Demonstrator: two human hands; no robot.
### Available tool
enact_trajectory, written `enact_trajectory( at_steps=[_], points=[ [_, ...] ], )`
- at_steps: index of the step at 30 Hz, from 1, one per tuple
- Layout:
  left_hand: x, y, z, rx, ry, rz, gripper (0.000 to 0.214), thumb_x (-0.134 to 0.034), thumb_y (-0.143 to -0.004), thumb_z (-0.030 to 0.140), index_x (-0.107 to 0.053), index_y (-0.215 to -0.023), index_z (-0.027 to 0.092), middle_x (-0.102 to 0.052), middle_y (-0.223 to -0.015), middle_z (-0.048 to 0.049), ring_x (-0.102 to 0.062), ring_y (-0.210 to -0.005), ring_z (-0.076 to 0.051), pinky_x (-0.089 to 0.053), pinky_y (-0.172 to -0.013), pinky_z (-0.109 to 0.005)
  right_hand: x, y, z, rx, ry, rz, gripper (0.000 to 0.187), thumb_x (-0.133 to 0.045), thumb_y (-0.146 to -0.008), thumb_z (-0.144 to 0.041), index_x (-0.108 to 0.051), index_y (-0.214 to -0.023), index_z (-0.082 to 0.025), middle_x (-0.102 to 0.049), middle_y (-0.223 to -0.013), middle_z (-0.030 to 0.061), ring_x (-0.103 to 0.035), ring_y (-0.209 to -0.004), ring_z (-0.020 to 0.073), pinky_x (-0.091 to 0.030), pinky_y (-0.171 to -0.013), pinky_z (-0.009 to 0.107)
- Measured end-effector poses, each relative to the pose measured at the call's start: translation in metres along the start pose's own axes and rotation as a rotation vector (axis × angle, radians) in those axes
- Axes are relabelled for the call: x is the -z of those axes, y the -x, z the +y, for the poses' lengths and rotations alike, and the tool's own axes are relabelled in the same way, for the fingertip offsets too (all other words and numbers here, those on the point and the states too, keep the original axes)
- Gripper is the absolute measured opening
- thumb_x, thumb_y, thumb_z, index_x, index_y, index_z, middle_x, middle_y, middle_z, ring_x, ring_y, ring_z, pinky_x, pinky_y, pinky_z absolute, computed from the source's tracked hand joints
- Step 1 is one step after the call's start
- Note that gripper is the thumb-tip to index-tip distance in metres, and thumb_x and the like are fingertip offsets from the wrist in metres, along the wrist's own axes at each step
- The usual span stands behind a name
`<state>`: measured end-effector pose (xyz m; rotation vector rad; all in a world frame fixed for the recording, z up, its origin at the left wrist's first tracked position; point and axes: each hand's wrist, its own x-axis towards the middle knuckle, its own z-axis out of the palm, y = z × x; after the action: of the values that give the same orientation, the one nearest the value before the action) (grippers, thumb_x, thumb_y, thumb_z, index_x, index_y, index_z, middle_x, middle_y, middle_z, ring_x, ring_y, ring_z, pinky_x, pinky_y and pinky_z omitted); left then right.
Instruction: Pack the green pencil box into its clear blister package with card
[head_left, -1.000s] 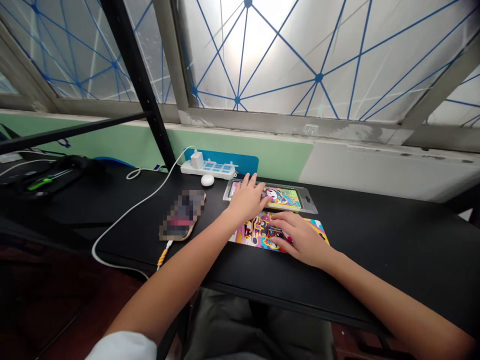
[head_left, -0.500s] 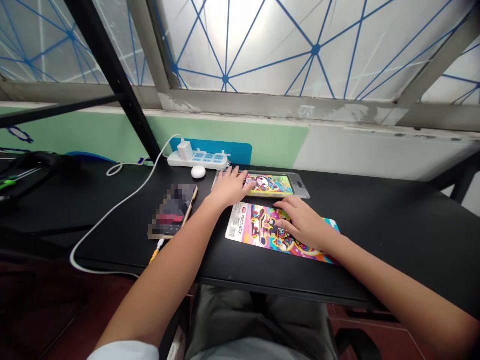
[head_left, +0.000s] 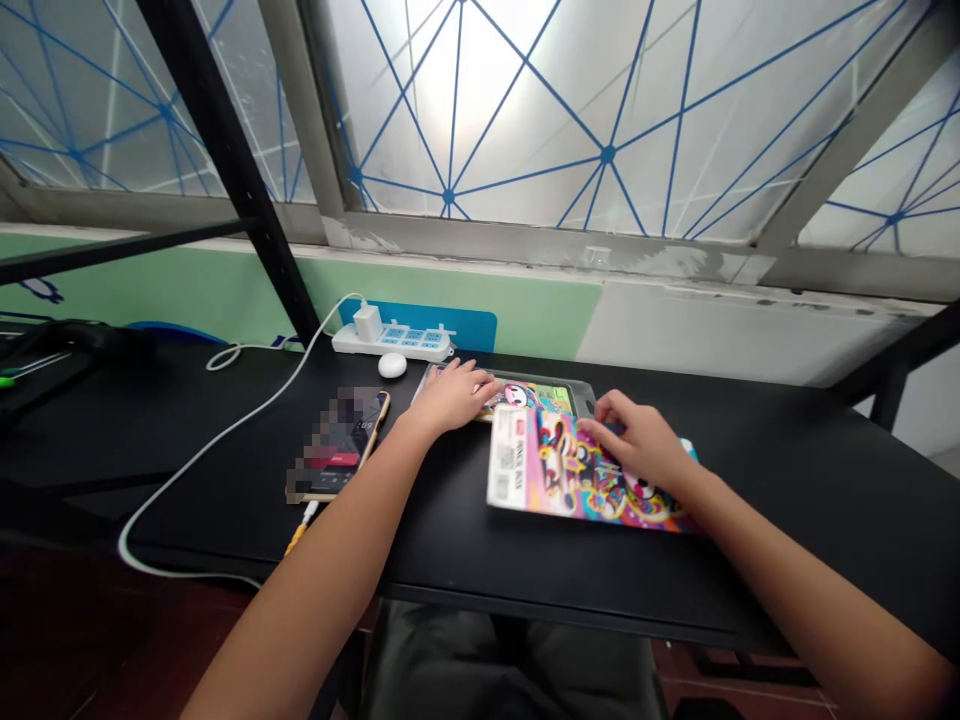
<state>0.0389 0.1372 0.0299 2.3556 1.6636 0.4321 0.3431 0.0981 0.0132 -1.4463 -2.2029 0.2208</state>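
Note:
A colourful cartoon-printed card [head_left: 559,472] with a white label strip is tilted up off the black desk [head_left: 787,480]. My right hand [head_left: 642,448] grips its far edge, fingers curled over it. Behind it lies a clear plastic blister pack [head_left: 536,395] with a green and pink printed pencil box inside. My left hand [head_left: 450,395] rests flat on the left end of that pack, fingers stretched out.
A phone [head_left: 337,445] lies left of my hands with a charging cable [head_left: 217,440] running to a white power strip [head_left: 390,340] by the wall. A small white earbud case [head_left: 392,365] sits near the strip. Dark gear fills the far left.
The printed card slid toward me and my right hand has lifted its far edge off the desk. My left hand stayed on the blister pack.

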Motion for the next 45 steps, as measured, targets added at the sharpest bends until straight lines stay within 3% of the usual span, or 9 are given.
enact_trajectory(
  at_steps=[3,7,17,23,45],
  points=[
    [0.000,0.003,0.007,-0.016,0.046,0.067,0.042,-0.035,-0.099,0.054,-0.064,-0.091,0.024,-0.069,-0.117,-0.0074,-0.052,-0.127,-0.032,-0.019,-0.114,-0.064,0.014,-0.012,0.045,-0.089,-0.021,-0.104,0.044,-0.050,-0.089,-0.065,-0.060,-0.083,-0.023,-0.066,-0.069,0.0013,-0.057,-0.062,0.0181,-0.040,-0.060,0.031],
    [-0.004,0.006,0.016,-0.046,0.003,0.108,0.030,-0.044,-0.097,0.049,-0.052,-0.085,0.023,-0.069,-0.101,-0.0051,-0.059,-0.110,-0.028,-0.023,-0.112,-0.064,0.020,-0.017,0.078,-0.192,-0.107,-0.242,0.050,-0.050,-0.087,-0.069,-0.066,-0.084,-0.023,-0.067,-0.068,0.0015,-0.059,-0.063,0.0193,-0.041,-0.058,0.031],
    [-0.007,0.006,0.014,-0.055,-0.024,0.062,0.028,-0.043,-0.096,0.051,-0.052,-0.099,0.024,-0.066,-0.115,-0.0082,-0.054,-0.119,-0.029,-0.023,-0.112,-0.061,0.016,-0.018,0.049,-0.162,-0.114,-0.198,0.048,-0.046,-0.091,-0.065,-0.072,-0.091,-0.024,-0.076,-0.092,0.0058,-0.066,-0.082,0.0253,-0.049,-0.073,0.037],
    [-0.004,0.006,0.014,-0.075,-0.014,0.047,0.026,-0.044,-0.096,0.049,-0.055,-0.101,0.026,-0.066,-0.120,-0.0067,-0.052,-0.123,-0.029,-0.021,-0.113,-0.062,0.028,-0.019,0.069,-0.147,-0.129,-0.317,0.046,-0.050,-0.089,-0.064,-0.076,-0.096,-0.027,-0.077,-0.101,0.0042,-0.068,-0.092,0.0277,-0.050,-0.080,0.039],
    [-0.003,0.005,0.012,-0.101,0.002,0.027,0.028,-0.045,-0.095,0.052,-0.057,-0.103,0.027,-0.067,-0.120,-0.0049,-0.054,-0.120,-0.030,-0.021,-0.111,-0.062,0.046,-0.015,0.095,-0.294,-0.062,-0.219,0.044,-0.056,-0.084,-0.065,-0.077,-0.091,-0.027,-0.077,-0.095,0.0051,-0.069,-0.089,0.0276,-0.051,-0.073,0.037]
  ],
)
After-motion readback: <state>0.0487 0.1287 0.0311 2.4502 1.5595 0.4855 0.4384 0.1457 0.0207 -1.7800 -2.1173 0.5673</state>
